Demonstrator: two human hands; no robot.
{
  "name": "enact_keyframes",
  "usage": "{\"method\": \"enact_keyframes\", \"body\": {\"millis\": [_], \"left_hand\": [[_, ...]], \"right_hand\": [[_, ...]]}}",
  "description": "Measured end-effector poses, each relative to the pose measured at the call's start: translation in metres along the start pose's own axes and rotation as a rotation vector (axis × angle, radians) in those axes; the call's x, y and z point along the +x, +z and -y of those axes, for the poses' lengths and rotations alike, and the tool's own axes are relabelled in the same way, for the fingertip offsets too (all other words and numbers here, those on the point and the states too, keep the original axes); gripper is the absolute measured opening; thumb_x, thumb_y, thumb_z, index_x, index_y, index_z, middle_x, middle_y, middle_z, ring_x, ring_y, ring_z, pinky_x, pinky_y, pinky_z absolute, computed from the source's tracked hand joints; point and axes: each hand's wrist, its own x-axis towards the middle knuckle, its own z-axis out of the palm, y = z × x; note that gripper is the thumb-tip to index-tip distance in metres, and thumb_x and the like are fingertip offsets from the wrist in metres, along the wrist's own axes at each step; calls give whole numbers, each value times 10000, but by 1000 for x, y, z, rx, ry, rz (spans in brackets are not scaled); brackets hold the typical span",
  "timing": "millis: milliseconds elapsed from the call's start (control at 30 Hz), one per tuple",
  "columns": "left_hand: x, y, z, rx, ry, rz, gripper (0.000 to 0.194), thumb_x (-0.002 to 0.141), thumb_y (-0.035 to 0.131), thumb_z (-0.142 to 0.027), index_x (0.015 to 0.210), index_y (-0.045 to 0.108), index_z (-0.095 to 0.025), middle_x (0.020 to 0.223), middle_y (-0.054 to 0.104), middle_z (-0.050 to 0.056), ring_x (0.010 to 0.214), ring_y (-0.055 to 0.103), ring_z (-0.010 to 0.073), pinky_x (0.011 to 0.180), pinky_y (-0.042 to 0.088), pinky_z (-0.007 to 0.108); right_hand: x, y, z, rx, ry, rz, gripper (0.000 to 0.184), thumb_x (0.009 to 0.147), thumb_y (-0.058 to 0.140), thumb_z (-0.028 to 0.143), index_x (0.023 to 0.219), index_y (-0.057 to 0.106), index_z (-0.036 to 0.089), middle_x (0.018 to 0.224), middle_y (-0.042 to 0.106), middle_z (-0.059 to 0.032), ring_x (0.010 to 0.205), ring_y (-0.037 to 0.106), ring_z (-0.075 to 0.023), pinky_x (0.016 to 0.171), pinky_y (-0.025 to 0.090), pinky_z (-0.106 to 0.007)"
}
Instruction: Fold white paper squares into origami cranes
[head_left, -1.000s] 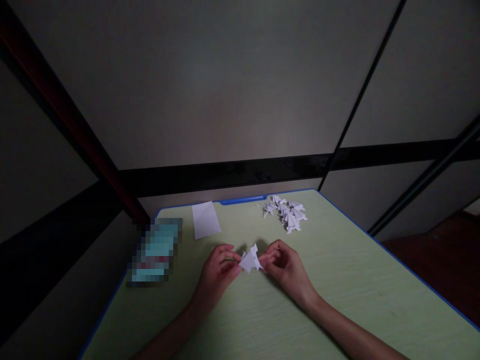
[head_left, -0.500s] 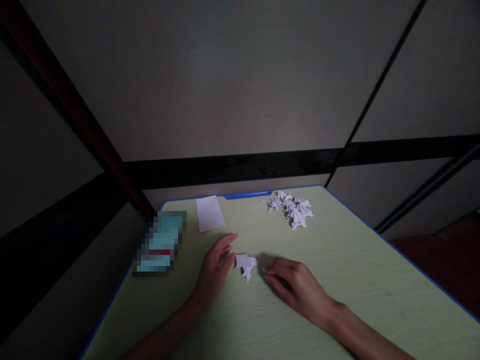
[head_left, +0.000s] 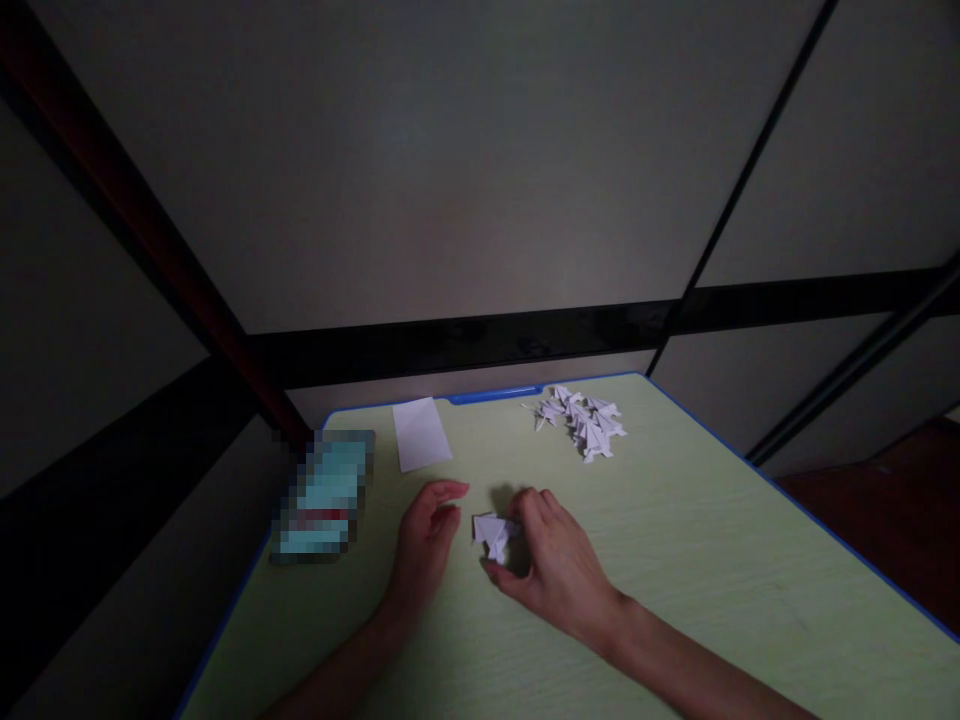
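A white folded paper figure, frog-like in shape (head_left: 493, 537), lies on the table in front of me. My right hand (head_left: 559, 560) is at its right side, thumb on the near side and fingers on the far side, spread apart around it. The fingertips are close to the paper; whether they touch it I cannot make out. To the left of the figure, my left hand (head_left: 427, 540) rests with thumb and fingers apart, holding nothing.
Several similar folded paper figures (head_left: 592, 430) are heaped at the far right of the pale green table (head_left: 705, 560). A blank white sheet (head_left: 421, 435) lies at the far left, near a pixelated teal object (head_left: 326, 495). A blue strip (head_left: 495, 395) edges the back, before a panelled wall.
My right hand has moved left and opened from a loose closed shape to reach around the folded paper frog. My left hand has drawn slightly back from it.
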Motion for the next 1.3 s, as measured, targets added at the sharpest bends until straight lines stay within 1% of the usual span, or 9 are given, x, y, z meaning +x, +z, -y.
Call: {"method": "enact_keyframes", "body": {"millis": [233, 300, 433, 500, 600, 733, 900, 1067, 1300], "left_hand": [[-2, 1, -2, 121, -7, -18, 129, 647, 444, -119, 749, 520, -145, 777, 576, 30, 768, 553, 157, 695, 434, 274], [-3, 2, -1, 192, 11, 19, 109, 651, 460, -123, 741, 516, -152, 762, 561, 21, 744, 552, 154, 671, 439, 271], [-5, 3, -3, 339, 127, 105, 80, 630, 524, -116, 696, 529, -162, 730, 535, 4, 730, 535, 155, 627, 436, 261], [-6, 4, -6, 380, 178, 150, 97, 624, 533, -96, 698, 551, -157, 738, 530, 11, 744, 525, 157, 634, 435, 262], [-9, 4, -9, 406, 244, 250, 195, 652, 498, -59, 782, 602, -160, 802, 522, 33, 804, 508, 159, 714, 430, 284], [-12, 4, -3, 427, 332, 361, 279, 693, 465, -49, 863, 635, -191, 872, 495, 50, 851, 484, 162, 774, 414, 304], [-12, 4, 3, 458, 320, 369, 289, 687, 465, -29, 823, 659, -195, 846, 481, 51, 816, 488, 161, 746, 425, 309], [-12, 4, 1, 482, 326, 386, 283, 696, 452, -28, 825, 656, -177, 836, 478, 54, 814, 483, 159, 741, 424, 306], [-12, 4, 1, 472, 327, 393, 281, 703, 455, -31, 840, 648, -182, 814, 480, 46, 814, 474, 155, 737, 416, 292]], "right_hand": [[3, -1, 0, 111, -23, 14, 309, 615, 604, 281, 858, 458, 157, 858, 508, -69, 812, 445, -223, 704, 390, -345], [2, -3, -4, 194, -15, 30, 284, 637, 591, 254, 871, 462, 158, 846, 513, -60, 796, 457, -205, 692, 391, -321], [3, -9, -11, 315, 47, 94, 159, 692, 543, 235, 812, 472, 159, 704, 508, -14, 636, 464, -146, 550, 370, -245], [6, -12, -14, 359, 47, 121, 116, 703, 524, 203, 801, 485, 155, 657, 493, 2, 581, 449, -126, 510, 348, -225], [10, -15, -20, 442, -4, 127, 116, 717, 470, 111, 816, 519, 149, 668, 496, -2, 592, 461, -118, 530, 357, -217], [20, -15, -33, 499, -48, 139, 227, 720, 405, 14, 805, 574, 140, 753, 514, -42, 699, 497, -131, 626, 394, -233], [34, -16, -42, 460, -149, 268, 249, 632, 490, -44, 748, 607, 142, 748, 521, -42, 730, 502, -146, 676, 405, -253], [37, -15, -44, 472, -222, 281, 227, 657, 501, -26, 755, 612, 146, 748, 514, -38, 739, 500, -141, 681, 403, -248], [36, -10, -46, 494, -167, 292, 109, 694, 525, 44, 685, 592, 130, 693, 487, -23, 626, 480, -114, 568, 393, -208]]}}
